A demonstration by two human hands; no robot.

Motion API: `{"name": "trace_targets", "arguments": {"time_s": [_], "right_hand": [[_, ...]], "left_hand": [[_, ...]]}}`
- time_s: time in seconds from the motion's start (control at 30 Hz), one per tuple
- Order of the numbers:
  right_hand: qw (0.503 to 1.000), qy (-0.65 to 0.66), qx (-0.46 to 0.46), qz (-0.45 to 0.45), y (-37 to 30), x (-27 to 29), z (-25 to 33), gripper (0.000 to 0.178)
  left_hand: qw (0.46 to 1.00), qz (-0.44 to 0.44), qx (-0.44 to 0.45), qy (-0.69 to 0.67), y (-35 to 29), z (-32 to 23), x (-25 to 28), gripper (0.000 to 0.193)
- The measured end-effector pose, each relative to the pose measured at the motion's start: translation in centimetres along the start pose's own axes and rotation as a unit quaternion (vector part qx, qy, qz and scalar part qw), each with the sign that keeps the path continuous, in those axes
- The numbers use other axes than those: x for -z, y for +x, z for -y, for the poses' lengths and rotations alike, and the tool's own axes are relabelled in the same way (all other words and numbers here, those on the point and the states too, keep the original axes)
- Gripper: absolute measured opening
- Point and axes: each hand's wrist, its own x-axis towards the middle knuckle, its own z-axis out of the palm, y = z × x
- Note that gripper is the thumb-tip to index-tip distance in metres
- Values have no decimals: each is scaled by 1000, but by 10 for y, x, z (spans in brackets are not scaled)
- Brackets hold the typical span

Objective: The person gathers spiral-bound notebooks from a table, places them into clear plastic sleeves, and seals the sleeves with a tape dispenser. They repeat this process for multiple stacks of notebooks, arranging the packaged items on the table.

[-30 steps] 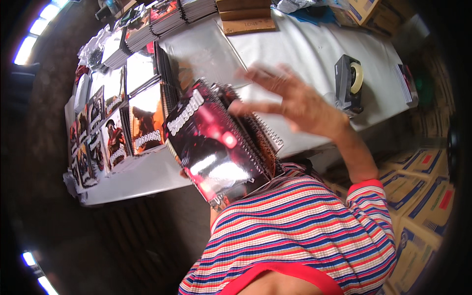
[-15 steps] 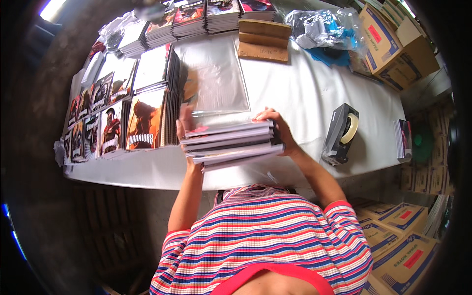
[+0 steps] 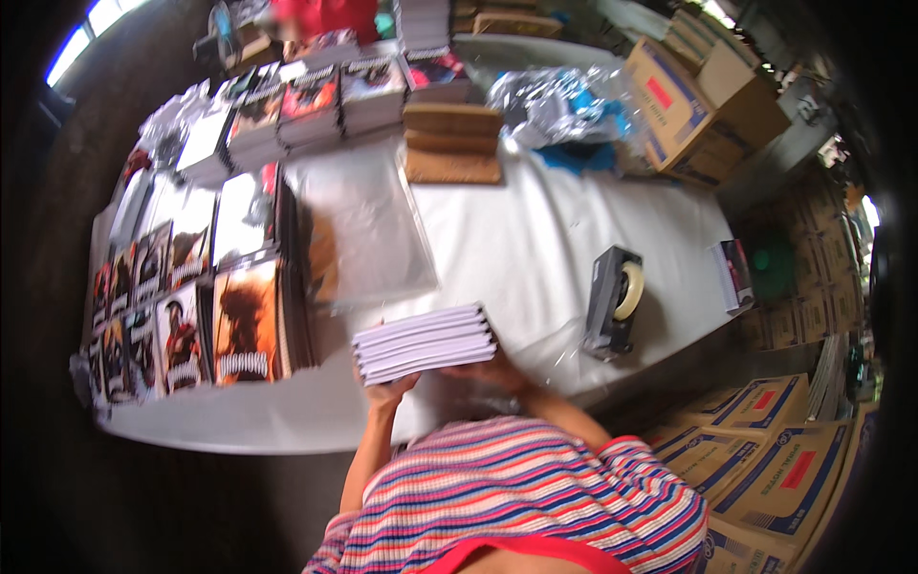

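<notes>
Between my two hands is a stack of several notebooks (image 3: 426,342), their white page edges facing up toward me. My left hand (image 3: 390,390) grips the stack's lower left corner from beneath, and most of its fingers are hidden. At the other end my right hand (image 3: 486,367) closes around the lower right corner, partly in shadow. Just beyond the stack lie clear plastic sleeves (image 3: 368,230) on the white-covered table (image 3: 516,258). Left of them stand piles of notebooks with illustrated covers (image 3: 247,316).
A black tape dispenser (image 3: 612,301) stands to the right. Farther back are a brown cardboard piece (image 3: 451,158), crumpled plastic wrap (image 3: 559,105) and an open carton (image 3: 679,115). More notebook piles (image 3: 311,105) line the far left. Cartons (image 3: 765,469) are stacked at the lower right.
The notebook stack has come closer to my body and is now evenly aligned, its page edges turned up. Both hands have shifted underneath it. The view has tilted toward the table's far side.
</notes>
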Motion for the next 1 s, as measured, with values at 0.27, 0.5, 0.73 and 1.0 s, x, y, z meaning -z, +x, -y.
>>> {"name": "trace_targets", "arguments": {"time_s": [0.27, 0.5, 0.73, 1.0], "right_hand": [[980, -150, 131, 17, 21, 19, -26, 95], [983, -60, 171, -7, 28, 21, -58, 75], [986, -93, 94, -100, 35, 5, -2, 88], [958, 201, 182, -90, -55, 71, -10, 54]], "left_hand": [[992, 70, 87, -58, -8, 34, 6, 80], [997, -77, 7, 5, -1, 19, -19, 65], [991, -4, 56, 120, 47, -64, -16, 86], [993, -72, -5, -98, 45, -129, -7, 83]]}}
